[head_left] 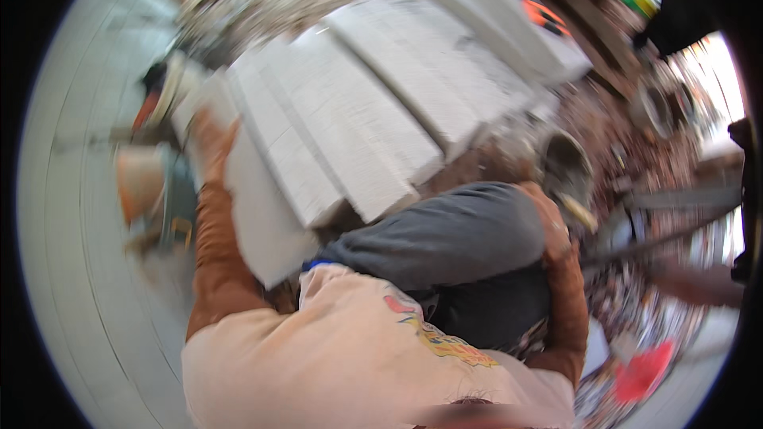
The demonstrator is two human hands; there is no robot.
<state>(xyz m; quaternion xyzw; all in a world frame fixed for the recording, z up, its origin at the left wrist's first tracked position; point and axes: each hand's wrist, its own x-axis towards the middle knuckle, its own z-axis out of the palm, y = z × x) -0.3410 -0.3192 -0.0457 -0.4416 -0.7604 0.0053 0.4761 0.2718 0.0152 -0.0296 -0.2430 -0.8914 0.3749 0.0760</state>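
My left hand (211, 141) lies on the upper part of the leftmost white block (258, 222), its fingers stretched out and blurred by motion. More long white blocks (334, 119) lie side by side to its right, with dark gaps between some of them. Whether they are foam or light concrete I cannot tell. My right hand (550, 218) rests against the side of my bent knee, fingers laid along the grey trouser leg (445, 226), with nothing visible in it. Close beyond that hand is a round, mortar-smeared bucket (566, 167) with a light-coloured handle (579, 213) at its rim.
An orange and grey bucket (141, 183) stands left of the blocks, beside a grey panelled wall (71, 191). An orange-and-black tool (547, 17) lies on the far right block. Rubble, a red scrap (642, 372) and more buckets (656, 107) lie to the right.
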